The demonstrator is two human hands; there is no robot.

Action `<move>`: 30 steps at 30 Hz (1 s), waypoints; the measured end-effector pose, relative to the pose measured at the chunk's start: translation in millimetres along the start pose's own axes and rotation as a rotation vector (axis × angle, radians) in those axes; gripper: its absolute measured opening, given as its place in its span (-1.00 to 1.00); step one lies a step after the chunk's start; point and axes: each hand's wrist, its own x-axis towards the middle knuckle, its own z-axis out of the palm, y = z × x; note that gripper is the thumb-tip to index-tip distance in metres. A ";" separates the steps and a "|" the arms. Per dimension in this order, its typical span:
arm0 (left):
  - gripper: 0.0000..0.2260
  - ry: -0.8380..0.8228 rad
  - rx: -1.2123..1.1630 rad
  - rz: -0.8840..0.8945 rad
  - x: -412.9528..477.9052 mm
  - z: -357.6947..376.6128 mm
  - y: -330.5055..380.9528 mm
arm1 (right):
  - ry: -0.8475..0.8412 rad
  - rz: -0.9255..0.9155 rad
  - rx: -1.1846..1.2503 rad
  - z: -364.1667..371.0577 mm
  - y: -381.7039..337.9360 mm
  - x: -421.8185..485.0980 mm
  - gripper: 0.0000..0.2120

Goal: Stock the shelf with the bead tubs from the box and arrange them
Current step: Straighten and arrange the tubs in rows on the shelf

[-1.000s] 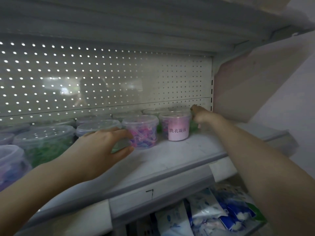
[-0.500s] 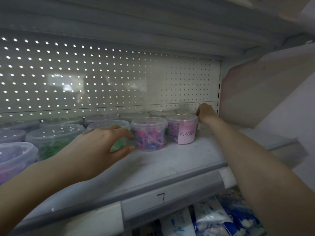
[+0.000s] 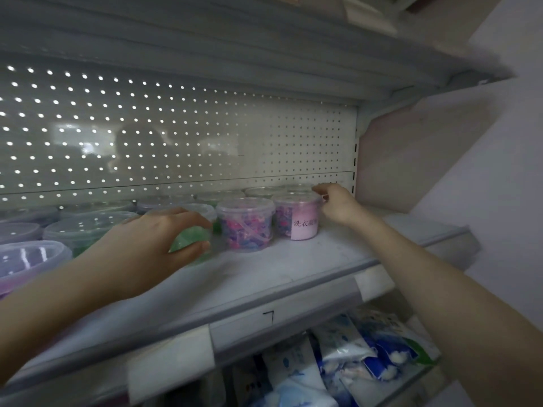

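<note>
Left grip (image 3: 158,239) clamps the green tub (image 3: 189,237), right grip (image 3: 338,204) pinches the labelled tub (image 3: 302,221) at its rim; arranging underway, next probably squaring the row.

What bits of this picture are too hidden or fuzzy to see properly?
Head view:
- green tub: mostly covered by the left hand curled round it.
- back-row tubs: contents hidden behind the front tubs.
- purple tub: cut off by the left edge.
- right hand: whether its fingers pinch the labelled tub is unclear.
- box: out of frame.
</note>
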 end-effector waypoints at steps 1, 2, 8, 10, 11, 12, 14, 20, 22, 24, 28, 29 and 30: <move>-0.51 0.006 -0.004 -0.005 -1.6 -3.3 1.1 | 0.021 -0.028 0.006 -1.3 -6.1 -10.8 -0.53; -0.60 0.013 -0.003 -0.014 -4.3 -6.3 2.2 | 0.038 -0.063 0.007 -2.4 -13.3 -21.4 -0.53; -0.64 0.160 0.101 -0.010 -41.9 -33.4 0.3 | 0.052 -0.257 0.099 5.9 -81.2 -91.6 -0.60; -0.57 0.173 0.119 -0.022 -61.6 -46.1 -9.9 | 0.019 -0.322 0.144 13.9 -112.4 -114.3 -0.60; -0.57 0.179 0.130 -0.035 -71.2 -52.2 -16.1 | 0.007 -0.350 0.158 18.9 -128.7 -125.0 -0.60; -0.60 0.180 0.148 -0.051 -80.7 -57.6 -23.2 | -0.004 -0.368 0.178 24.4 -144.5 -134.4 -0.60; -0.67 0.180 0.169 -0.091 -98.9 -68.1 -37.5 | -0.022 -0.379 0.249 36.5 -176.0 -152.1 -0.58; -0.62 0.165 0.142 -0.198 -148.8 -90.1 -78.2 | -0.129 -0.402 0.378 70.1 -258.6 -190.7 -0.44; -0.62 0.157 0.127 -0.214 -160.9 -93.1 -89.5 | -0.191 -0.380 0.421 77.8 -276.8 -199.3 -0.36; -0.61 0.151 0.125 -0.222 -170.8 -94.2 -97.1 | -0.256 -0.351 0.437 83.8 -289.4 -208.0 -0.27; -0.58 0.138 0.113 -0.260 -184.9 -87.6 -110.9 | -0.314 -0.350 0.365 101.0 -302.6 -223.9 -0.12; -0.57 0.132 0.093 -0.266 -186.8 -84.5 -115.2 | -0.310 -0.336 0.360 105.8 -304.6 -226.8 -0.10; -0.55 0.120 0.072 -0.270 -187.9 -81.2 -119.8 | -0.299 -0.318 0.364 109.8 -306.8 -229.5 -0.09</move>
